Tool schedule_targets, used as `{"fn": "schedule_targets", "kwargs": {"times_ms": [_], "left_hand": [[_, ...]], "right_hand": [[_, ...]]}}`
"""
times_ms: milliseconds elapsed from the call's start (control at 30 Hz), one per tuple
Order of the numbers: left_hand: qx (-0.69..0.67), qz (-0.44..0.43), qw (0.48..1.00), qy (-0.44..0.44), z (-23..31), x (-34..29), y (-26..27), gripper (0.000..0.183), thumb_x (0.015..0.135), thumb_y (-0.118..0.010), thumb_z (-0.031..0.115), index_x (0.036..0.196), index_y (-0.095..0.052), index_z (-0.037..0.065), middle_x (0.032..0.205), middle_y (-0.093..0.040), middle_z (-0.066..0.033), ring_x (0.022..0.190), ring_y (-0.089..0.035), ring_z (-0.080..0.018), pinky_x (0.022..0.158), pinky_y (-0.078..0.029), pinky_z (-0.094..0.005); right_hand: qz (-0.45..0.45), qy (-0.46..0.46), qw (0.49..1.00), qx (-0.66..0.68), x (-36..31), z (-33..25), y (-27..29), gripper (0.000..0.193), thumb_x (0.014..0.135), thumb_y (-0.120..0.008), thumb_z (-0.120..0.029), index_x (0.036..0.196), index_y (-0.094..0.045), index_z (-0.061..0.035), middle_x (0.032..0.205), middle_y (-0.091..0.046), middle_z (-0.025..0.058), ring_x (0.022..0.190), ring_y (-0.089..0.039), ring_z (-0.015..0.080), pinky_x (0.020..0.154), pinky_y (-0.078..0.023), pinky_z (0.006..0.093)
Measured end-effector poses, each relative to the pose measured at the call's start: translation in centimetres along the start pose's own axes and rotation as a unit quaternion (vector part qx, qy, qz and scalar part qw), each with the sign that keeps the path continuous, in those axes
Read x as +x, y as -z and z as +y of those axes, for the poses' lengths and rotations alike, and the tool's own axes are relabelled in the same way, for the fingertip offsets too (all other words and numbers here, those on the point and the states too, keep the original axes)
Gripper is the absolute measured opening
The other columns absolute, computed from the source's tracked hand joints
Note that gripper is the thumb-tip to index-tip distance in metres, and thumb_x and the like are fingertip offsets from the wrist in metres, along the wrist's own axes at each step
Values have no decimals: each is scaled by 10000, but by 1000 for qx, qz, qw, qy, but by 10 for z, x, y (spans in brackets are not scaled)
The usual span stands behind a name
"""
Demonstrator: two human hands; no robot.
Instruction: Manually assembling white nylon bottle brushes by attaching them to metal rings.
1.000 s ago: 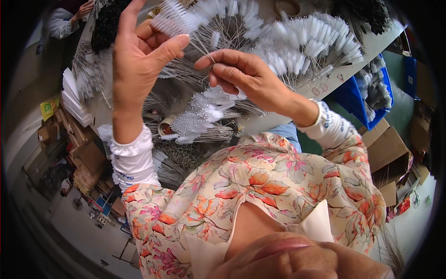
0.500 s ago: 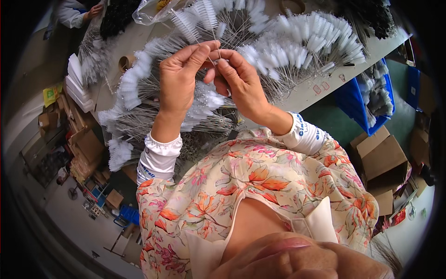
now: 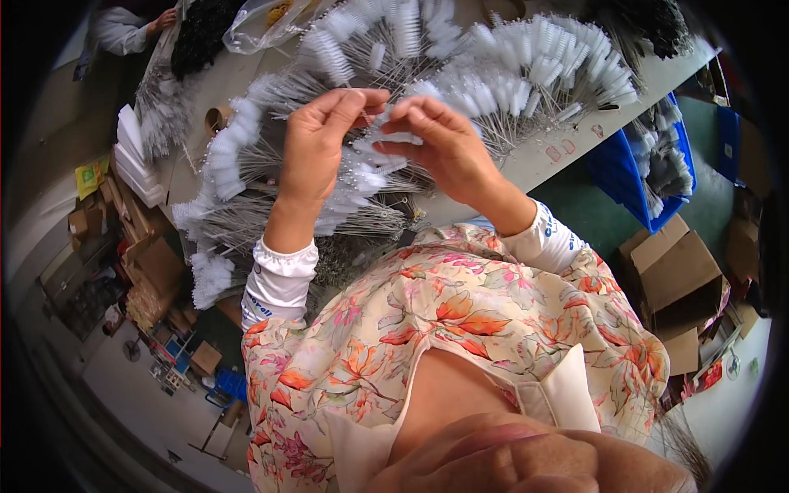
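Note:
My left hand (image 3: 322, 135) is closed, thumb against fingertips, on the thin wire stem of a white-bristled tube brush (image 3: 331, 59), whose head points away from me. Beside it, my right hand (image 3: 448, 148) has its fingers apart and slightly blurred; I see nothing in its grasp. Both hands are raised over a large heap of similar wire brushes (image 3: 234, 156) on the table. More white brush heads (image 3: 542, 57) fan out behind and to the right of my right hand. Wire ends and stems lie bunched beneath my wrists.
A blue crate (image 3: 629, 177) with more brushes stands off the table's right edge (image 3: 567, 148), beside open cardboard boxes (image 3: 678, 271). At far left are a brown tape roll (image 3: 218, 119), white trays (image 3: 136, 156) and another person's hand (image 3: 167, 18). Dark brushes (image 3: 209, 37) lie near a clear plastic bag (image 3: 263, 29).
My right hand has drawn away from the left and its fingers have come apart from the wire stem. My left hand stays nearly in place.

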State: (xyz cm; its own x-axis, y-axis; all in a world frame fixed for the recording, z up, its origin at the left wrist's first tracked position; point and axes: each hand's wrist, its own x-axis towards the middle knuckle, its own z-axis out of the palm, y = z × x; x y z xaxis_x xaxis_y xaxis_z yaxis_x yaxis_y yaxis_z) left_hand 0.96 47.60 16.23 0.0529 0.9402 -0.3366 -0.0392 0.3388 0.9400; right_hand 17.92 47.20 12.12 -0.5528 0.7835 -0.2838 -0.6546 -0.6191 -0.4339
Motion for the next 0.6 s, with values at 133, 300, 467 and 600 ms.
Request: {"fn": "schedule_targets", "kwargs": {"times_ms": [133,300,467,600], "left_hand": [[-48,72,995,-45,16,7,19,232,931,-496,206,988,-626,22,908,-639,-81,786,-607,-137,651,-529,-257],[35,178,970,-159,26,59,55,225,922,-518,164,1013,-618,-16,885,-635,-85,771,-616,-142,647,-549,-264],[147,155,976,-30,-38,98,75,229,908,-543,147,998,-624,-47,887,-646,-106,746,-636,-164,621,-557,-269],[191,128,971,57,-58,106,78,250,898,-560,182,967,-640,-45,841,-655,-100,707,-640,-155,598,-546,-252]], "right_hand": [[121,157,964,-179,-15,-42,40,145,922,-512,-129,1002,-598,-45,916,-551,16,854,-547,99,781,-506,268],[232,291,778,-506,-41,-65,100,164,863,-571,-13,1007,-648,-30,902,-597,25,795,-557,88,697,-448,204],[304,285,648,-637,-49,-47,117,183,810,-631,2,983,-670,-48,836,-632,56,752,-596,103,660,-464,227],[311,307,592,-678,-46,-41,133,207,754,-669,22,950,-663,-46,817,-636,61,737,-604,135,680,-468,249]]}}
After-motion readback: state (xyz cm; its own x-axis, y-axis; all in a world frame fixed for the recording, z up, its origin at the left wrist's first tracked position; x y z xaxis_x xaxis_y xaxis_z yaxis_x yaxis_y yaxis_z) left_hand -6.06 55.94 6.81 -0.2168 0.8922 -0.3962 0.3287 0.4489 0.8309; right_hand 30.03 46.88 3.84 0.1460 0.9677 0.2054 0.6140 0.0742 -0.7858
